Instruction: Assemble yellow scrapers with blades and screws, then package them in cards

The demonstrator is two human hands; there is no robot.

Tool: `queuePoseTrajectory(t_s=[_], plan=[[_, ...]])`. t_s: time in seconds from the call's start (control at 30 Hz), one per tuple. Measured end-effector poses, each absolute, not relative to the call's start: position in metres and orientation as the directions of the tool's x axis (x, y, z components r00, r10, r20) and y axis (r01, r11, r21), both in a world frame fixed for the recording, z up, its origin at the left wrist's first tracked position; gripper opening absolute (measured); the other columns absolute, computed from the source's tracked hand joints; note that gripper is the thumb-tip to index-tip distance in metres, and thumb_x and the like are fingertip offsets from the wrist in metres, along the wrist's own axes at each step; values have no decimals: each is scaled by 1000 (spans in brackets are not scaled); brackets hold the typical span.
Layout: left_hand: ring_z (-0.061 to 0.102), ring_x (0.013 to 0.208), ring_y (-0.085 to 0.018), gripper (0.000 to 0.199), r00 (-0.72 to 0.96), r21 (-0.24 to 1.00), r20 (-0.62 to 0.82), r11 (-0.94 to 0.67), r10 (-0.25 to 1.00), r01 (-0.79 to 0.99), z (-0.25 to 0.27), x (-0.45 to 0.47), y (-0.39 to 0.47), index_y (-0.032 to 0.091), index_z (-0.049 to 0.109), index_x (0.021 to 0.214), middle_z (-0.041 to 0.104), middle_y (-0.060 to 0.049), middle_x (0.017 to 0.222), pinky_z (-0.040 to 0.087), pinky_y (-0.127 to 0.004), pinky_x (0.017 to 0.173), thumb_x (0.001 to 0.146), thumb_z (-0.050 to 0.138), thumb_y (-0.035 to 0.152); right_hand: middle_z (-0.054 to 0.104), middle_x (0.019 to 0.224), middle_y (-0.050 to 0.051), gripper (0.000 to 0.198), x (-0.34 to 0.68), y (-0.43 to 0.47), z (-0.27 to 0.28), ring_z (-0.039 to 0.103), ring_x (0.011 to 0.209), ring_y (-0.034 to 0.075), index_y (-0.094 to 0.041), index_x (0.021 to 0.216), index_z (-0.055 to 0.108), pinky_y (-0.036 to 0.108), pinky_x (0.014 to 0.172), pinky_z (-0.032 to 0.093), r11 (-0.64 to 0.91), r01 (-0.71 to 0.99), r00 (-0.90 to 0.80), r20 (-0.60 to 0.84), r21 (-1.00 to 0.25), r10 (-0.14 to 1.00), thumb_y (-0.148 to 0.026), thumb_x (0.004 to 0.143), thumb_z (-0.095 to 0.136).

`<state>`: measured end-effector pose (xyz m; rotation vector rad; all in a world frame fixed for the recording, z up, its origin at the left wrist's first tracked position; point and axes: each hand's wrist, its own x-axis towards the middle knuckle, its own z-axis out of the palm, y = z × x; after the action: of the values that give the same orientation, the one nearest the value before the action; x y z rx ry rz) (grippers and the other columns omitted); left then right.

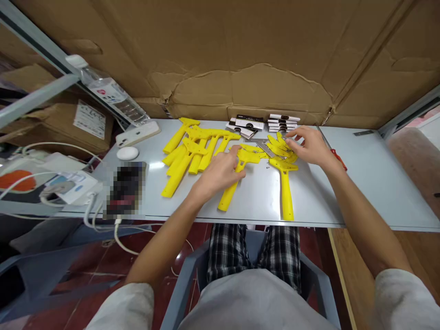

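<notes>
My left hand (223, 170) is curled over the neck of a yellow plastic scraper handle (229, 195), its thumb and index finger on either side. Small dark screws lie by this handle's head. My right hand (309, 145) reaches into a heap of small yellow plastic pieces (275, 145), fingertips bent together at its right side; what they pinch is hard to see. Just below the heap, another yellow scraper handle (286, 195) points toward me. Flat metal strips (264, 147) lie between the two hands. Several more yellow scraper handles (180, 172) are piled to the left.
Small white and black packets (282, 123) are stacked at the back against the cardboard. A red-handled tool (338, 159) lies right of my right hand. On the left are a phone (125, 190) with a cable, a white oval object (127, 153) and a plastic bottle (113, 94).
</notes>
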<state>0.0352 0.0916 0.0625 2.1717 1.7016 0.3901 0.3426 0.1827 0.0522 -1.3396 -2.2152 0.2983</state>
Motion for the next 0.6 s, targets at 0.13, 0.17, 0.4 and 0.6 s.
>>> queuePoseTrajectory(t_s=[0.13, 0.17, 0.4, 0.6], plan=[[65, 78, -20, 99, 214, 713, -52, -114, 975, 692, 62, 30, 100, 17, 37, 166, 68, 0, 89, 52, -34, 77, 77, 80, 26, 75, 101, 9, 33, 321, 174, 44, 64, 86, 19, -16, 105, 79, 34, 85, 46, 455, 786, -390, 236, -418, 890, -41, 96, 60], [63, 75, -18, 101, 212, 783, -77, -72, 974, 617, 60, 32, 102, 17, 37, 166, 66, 1, 88, 51, -33, 74, 76, 82, 26, 75, 100, 8, 34, 316, 171, 41, 64, 86, 19, -17, 105, 79, 33, 82, 44, 449, 799, -398, 209, -400, 893, -43, 96, 60], [64, 70, -13, 100, 252, 952, -299, 306, 920, 13, 40, 60, 118, 17, 50, 156, 62, 2, 88, 53, -30, 69, 66, 94, 17, 73, 108, 10, 31, 293, 156, 36, 62, 95, 22, -19, 115, 77, 31, 71, 34, 367, 900, -358, 83, -235, 930, -37, 94, 64], [58, 68, -7, 46, 293, 904, -289, 360, 911, -230, 29, 64, 118, 14, 67, 100, 63, -2, 102, 50, -22, 55, 65, 96, 20, 71, 108, 10, 32, 292, 158, 33, 62, 95, 23, -20, 113, 80, 32, 69, 33, 378, 899, -371, 74, -220, 926, -40, 97, 61]])
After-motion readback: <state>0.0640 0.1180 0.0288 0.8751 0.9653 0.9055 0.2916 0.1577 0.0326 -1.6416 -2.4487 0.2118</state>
